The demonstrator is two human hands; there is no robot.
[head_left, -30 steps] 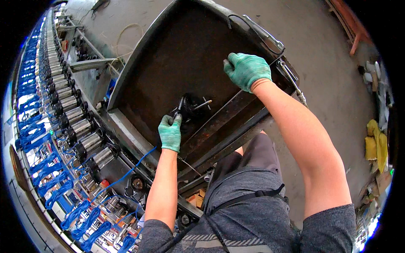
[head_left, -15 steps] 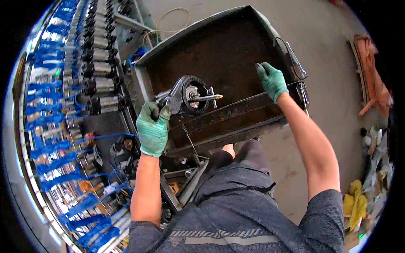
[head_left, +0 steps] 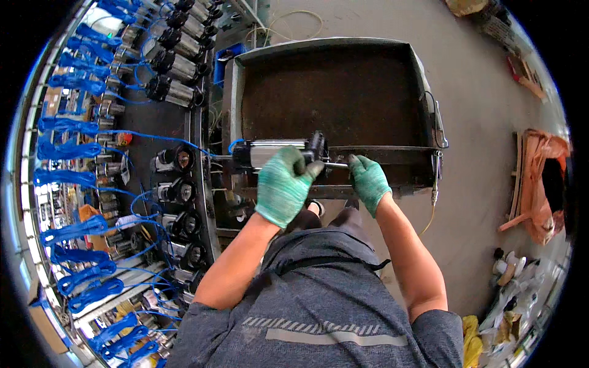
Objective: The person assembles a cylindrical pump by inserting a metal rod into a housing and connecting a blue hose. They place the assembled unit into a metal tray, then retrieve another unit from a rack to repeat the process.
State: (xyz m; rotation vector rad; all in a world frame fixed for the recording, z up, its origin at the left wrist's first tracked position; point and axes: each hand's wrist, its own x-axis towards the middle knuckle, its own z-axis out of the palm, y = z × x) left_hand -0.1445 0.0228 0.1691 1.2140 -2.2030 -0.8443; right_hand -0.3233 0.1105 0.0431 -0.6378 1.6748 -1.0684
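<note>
A pump-like motor, with a silver ribbed cylinder and black end pieces, lies sideways over the near left part of a dark metal trough. My left hand, in a green knit glove, is closed around its near side by the black right end. Out of that end sticks a thin metal rod. My right hand, gloved the same way, has its fingers closed at the rod's outer tip; the tip itself is hidden. A blue cable reaches the motor's left end.
Left of the trough, a long bench carries rows of similar motors and coiled blue cables. A hose with a metal fitting hangs at the trough's right side. An orange-brown wrapped bundle lies far right on the floor.
The motor has swung from its round end facing me to lying sideways. My right hand has come from the trough's right side to the rod. The head view has turned.
</note>
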